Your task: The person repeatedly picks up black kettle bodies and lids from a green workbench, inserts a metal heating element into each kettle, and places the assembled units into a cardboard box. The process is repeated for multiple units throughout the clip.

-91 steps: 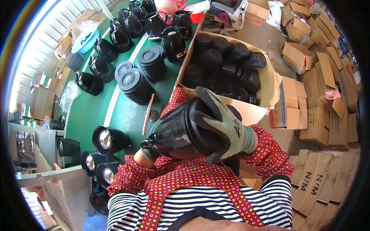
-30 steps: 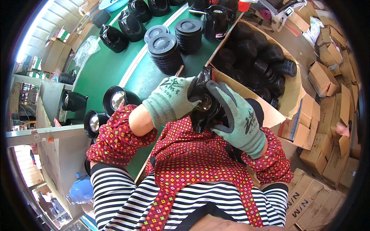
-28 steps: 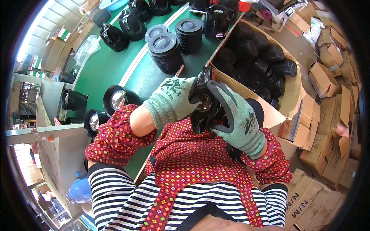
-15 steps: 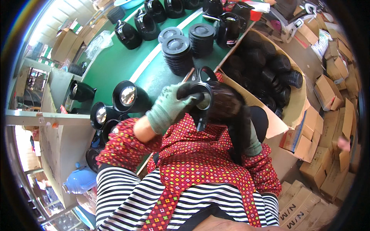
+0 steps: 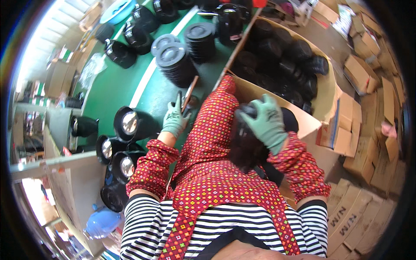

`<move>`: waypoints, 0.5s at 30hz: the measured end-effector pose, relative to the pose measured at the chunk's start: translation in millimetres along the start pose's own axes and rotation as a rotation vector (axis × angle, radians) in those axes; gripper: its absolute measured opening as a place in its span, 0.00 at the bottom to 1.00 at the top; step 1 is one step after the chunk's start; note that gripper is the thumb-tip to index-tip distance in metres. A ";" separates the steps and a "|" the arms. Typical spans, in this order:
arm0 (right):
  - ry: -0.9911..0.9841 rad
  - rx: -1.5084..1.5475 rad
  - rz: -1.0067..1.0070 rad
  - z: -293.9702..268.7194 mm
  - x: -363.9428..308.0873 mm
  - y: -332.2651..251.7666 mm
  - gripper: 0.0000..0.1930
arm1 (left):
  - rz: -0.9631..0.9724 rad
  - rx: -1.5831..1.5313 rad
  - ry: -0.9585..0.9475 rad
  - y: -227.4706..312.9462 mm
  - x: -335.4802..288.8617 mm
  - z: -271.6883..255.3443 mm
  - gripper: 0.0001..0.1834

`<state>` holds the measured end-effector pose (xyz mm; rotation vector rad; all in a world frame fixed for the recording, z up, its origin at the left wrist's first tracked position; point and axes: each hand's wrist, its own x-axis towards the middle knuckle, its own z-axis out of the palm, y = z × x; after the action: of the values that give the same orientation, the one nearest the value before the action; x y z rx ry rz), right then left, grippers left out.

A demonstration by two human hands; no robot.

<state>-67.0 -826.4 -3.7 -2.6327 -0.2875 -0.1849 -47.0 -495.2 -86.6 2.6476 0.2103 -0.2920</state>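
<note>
My right hand (image 5: 268, 123), in a green-grey work glove, grips a black kettle (image 5: 245, 151) over my lap. Motion blurs the kettle, and the glove hides part of its top. At the table's near edge, my gloved left hand (image 5: 174, 120) has its fingers apart. It is beside a thin brown stick (image 5: 189, 96) and a small dark rounded thing, partly hidden. Whether the fingertips touch either is unclear. Beyond them stand stacks of round black lids (image 5: 173, 56). Left of that hand are several black kettle bodies (image 5: 130, 123) with shiny metal insides.
The green table (image 5: 106, 86) with white lines bears more black kettles (image 5: 138, 37) at its far end. On the right stands an open carton (image 5: 323, 123) full of black parts. Flattened cartons (image 5: 355, 216) lie at lower right. A blue container (image 5: 102, 223) is at lower left.
My left hand has left the kettle's opening and moved left, down to the table's edge. My right hand now shows on the kettle, which has turned and come lower over my lap.
</note>
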 end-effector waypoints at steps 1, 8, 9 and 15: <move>-0.064 -0.082 -0.019 2.2 -1.4 -13.5 0.23 | 0.032 -0.030 -0.020 -17.8 8.8 6.7 0.48; -0.147 0.412 -0.139 -60.7 -9.2 -14.2 0.13 | 0.104 -0.786 -0.124 41.0 -16.2 -25.2 0.34; -0.137 0.489 -0.197 -62.5 -0.6 -5.7 0.13 | 0.108 -0.849 -0.161 64.4 -16.8 -41.1 0.34; -0.097 0.550 -0.495 -87.8 43.7 4.5 0.19 | 0.195 -0.728 -0.313 156.6 -36.7 -126.1 0.34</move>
<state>-30.5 -864.8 79.1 -1.9900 -0.8865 -0.1162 -30.3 -578.0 99.4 1.8568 -0.0442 -0.4564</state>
